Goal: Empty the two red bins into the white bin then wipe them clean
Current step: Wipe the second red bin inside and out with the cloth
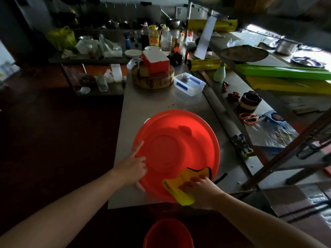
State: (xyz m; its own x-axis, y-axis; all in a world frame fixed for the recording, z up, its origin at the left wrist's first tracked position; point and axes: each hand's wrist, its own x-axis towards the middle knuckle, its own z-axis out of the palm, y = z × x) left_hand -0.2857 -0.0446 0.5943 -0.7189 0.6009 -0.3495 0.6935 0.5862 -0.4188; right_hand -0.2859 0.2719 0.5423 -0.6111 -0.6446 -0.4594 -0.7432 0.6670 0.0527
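Red bin 1 [176,147] lies upturned at the near end of the steel table [152,101]. It is smooth, glossy plastic, sloping from a raised round base ring out to a wide rim. My left hand [133,169] braces its left slope, index finger straight and thumb beside the near rim, gripping nothing. My right hand [202,190] presses a soft, dark-edged yellow cloth [179,192] flat-fingered onto the near right slope. I judge this to be the wiping step: I'd sweep round the curve firmly and bear down on the left so the slick shell can't skid. Red bin 2 [167,233] sits nearer, below the table edge.
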